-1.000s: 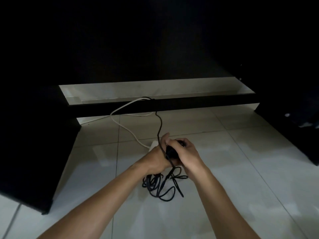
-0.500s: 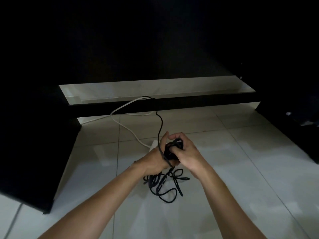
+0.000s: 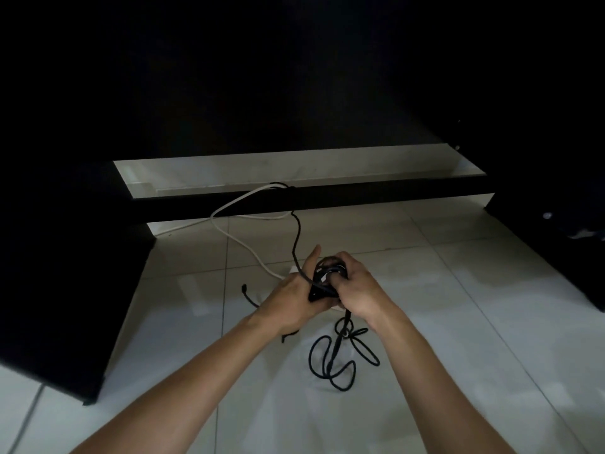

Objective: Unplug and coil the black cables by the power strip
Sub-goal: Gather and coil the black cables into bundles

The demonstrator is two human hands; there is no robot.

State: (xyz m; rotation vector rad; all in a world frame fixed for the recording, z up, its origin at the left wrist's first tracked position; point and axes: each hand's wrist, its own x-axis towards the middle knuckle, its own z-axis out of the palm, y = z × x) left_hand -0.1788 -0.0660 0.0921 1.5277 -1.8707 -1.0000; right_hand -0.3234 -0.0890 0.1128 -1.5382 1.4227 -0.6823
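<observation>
Holding a small black coil [image 3: 329,278] between them above the floor [image 3: 458,306], both hands meet at mid-frame. The left hand [image 3: 294,298] grasps the coil's near side, thumb raised; the right hand [image 3: 361,291] curls over its far side. Loose cable [image 3: 340,358] hangs in loops onto the tiles below. Another black strand [image 3: 296,237] runs back beside a white cord [image 3: 242,247].

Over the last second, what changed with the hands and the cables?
The loose black loops on the floor have shifted right and spread out, and a cable end now shows at left. Both the left hand and right hand still grip the coil. The white cable hasn't moved.
</observation>
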